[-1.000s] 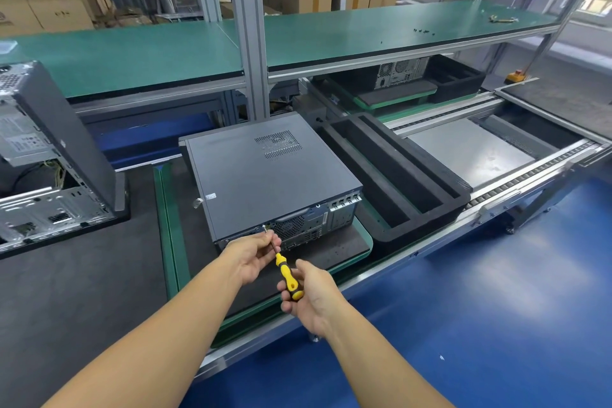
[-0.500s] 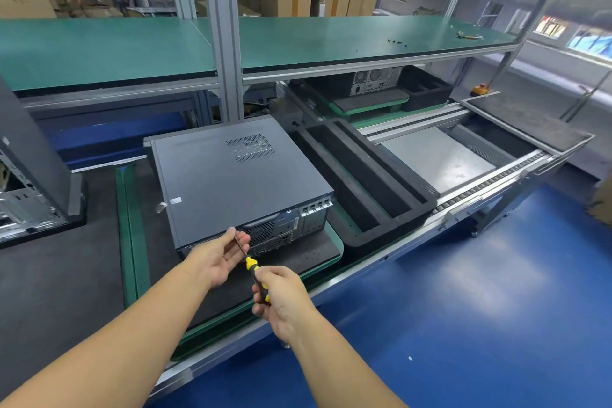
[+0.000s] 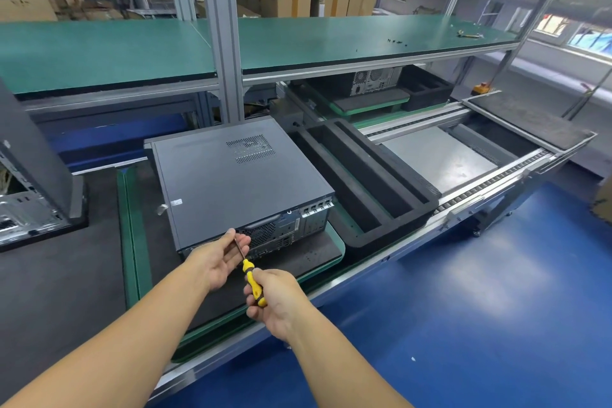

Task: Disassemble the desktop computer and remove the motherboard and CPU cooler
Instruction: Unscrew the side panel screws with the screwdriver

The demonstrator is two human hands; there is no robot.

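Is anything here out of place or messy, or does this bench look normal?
Mostly tidy. A few small dark specks that look like screws lie loose on the green shelf, nothing containing them, and a small tool lies alone further right. The computer case sits flat, its cover on.

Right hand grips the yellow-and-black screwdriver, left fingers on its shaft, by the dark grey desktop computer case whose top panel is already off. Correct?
No. The head view shows the top panel in place on the dark grey desktop computer case. Otherwise yes: right hand grips the yellow-and-black screwdriver, left hand on its shaft.
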